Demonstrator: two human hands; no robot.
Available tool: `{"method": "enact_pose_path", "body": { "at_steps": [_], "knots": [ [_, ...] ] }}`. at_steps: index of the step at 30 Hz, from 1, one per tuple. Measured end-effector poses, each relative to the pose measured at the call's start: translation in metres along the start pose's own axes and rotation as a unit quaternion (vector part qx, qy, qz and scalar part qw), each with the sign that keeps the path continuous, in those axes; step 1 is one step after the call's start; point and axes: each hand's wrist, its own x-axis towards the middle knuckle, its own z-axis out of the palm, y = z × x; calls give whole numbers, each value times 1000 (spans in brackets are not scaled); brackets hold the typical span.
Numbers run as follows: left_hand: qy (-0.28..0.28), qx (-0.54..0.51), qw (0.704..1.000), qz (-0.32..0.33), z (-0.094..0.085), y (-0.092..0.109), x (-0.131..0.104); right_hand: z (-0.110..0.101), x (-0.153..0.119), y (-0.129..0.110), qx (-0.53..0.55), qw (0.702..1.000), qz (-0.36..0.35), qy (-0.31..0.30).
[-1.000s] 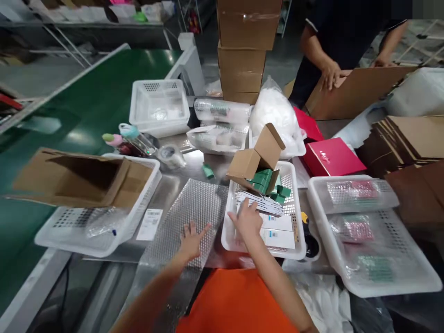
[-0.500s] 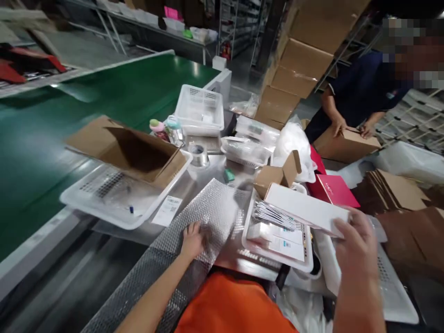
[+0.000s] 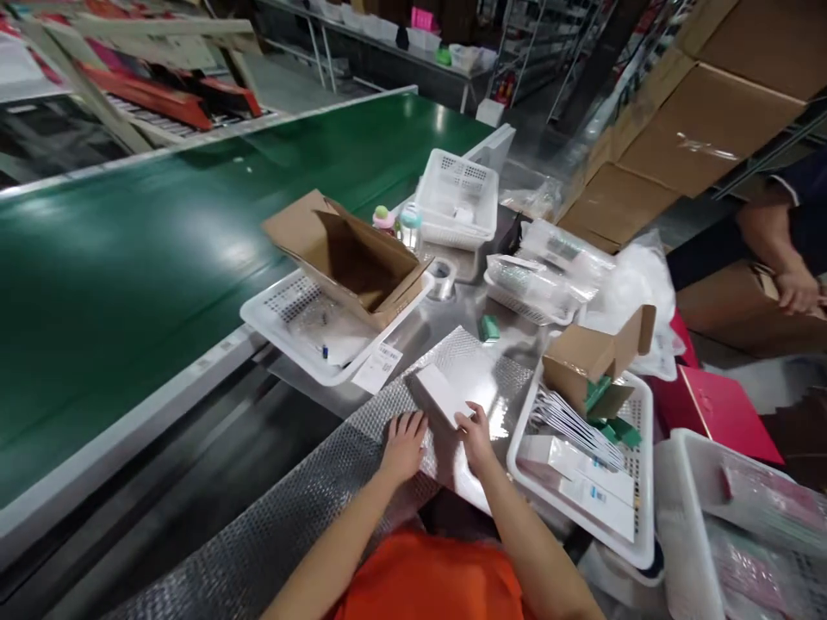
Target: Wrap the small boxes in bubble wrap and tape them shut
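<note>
My left hand (image 3: pixel 405 446) lies flat, fingers stretched out, on a long sheet of bubble wrap (image 3: pixel 310 491) that runs from the lower left up onto the metal table. In my right hand (image 3: pixel 476 437) is a long white box (image 3: pixel 443 394), pinched at its near end and held at the bubble wrap's upper part. To the right stands a white basket (image 3: pixel 517 452) with white boxes (image 3: pixel 585 486), a stack of thin folded papers (image 3: pixel 578 426) and an open brown carton (image 3: pixel 587 357). A small green piece (image 3: pixel 489 328) rests on the table beyond the wrap.
An open cardboard box (image 3: pixel 349 258) sits tilted on a white basket (image 3: pixel 310 355) beside the green conveyor belt (image 3: pixel 161 250). A tape roll (image 3: pixel 441 279) and bottles (image 3: pixel 409 226) stand behind. At the right are a red box (image 3: pixel 730 413), a white bin (image 3: pixel 688 517) and a co-worker's hand (image 3: pixel 798 287).
My right hand has brought the white box left from above the basket to the bubble wrap. My left hand stays on the wrap. The view has turned right and down.
</note>
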Motion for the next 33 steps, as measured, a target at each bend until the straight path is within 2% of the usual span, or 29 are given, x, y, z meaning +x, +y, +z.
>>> {"method": "enact_pose_path", "body": {
  "at_steps": [3,6,10,15,17,21,23,25,30,33],
  "knots": [
    [4,-23,999,-36,-2,-1,1,-17,5,5,-16,1000,-11,10],
    [-23,-37,998,-49,-5,-1,5,-24,16,3,-55,997,-55,20],
    [-40,-35,996,-66,-7,3,8,-27,41,-7,-224,961,-158,36],
    [-48,-29,996,-70,-3,5,8,-28,54,-14,-307,930,-197,37],
    [-41,-25,996,-71,1,5,9,-24,51,-14,-383,896,-221,46],
    [-33,-23,997,-68,7,3,9,-11,51,-20,-595,761,-257,21],
    [-26,-26,997,-62,9,1,9,-7,55,-25,-635,732,-247,0],
    [-20,-32,998,-58,11,1,9,-6,59,-28,-633,732,-251,-2],
    [-36,-35,997,-66,10,2,10,-12,60,-15,-518,802,-296,7],
    [-39,-43,996,-71,8,2,11,-17,60,-5,-524,799,-294,13]
  ]
}}
